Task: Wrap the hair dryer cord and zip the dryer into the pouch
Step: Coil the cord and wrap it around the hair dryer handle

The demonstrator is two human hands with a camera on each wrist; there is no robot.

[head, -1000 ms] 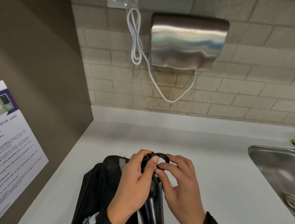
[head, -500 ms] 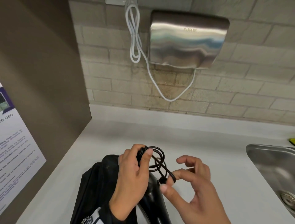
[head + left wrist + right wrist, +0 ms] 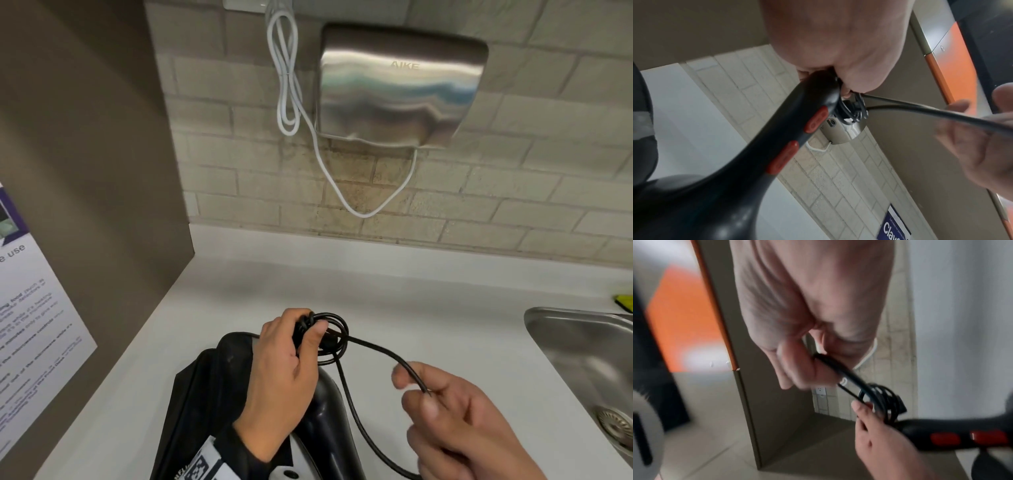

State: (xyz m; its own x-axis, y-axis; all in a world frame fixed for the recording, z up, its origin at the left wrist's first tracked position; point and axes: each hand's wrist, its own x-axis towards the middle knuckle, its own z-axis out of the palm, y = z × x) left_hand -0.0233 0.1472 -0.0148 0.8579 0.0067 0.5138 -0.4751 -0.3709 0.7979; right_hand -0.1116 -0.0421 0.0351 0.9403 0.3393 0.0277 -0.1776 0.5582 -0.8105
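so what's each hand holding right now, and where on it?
Left hand grips the hair dryer at the handle's end, thumb pinning the coiled cord. Right hand pinches a loose loop of the same cord, pulled out from the coil.

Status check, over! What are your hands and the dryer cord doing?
Left hand grips cord coils at dryer handle. Right hand pinches loose cord. Pouch underneath, unzipped.

The pouch (image 3: 205,404) lay on the counter (image 3: 411,291) at the near edge, the dryer (image 3: 329,428) on it to the right. The sink (image 3: 582,359) sat in the counter at far right. Behind, a hand dryer (image 3: 400,85) hung on the wall, its cable (image 3: 284,75) left of it. A poster (image 3: 30,325) was on the left panel.
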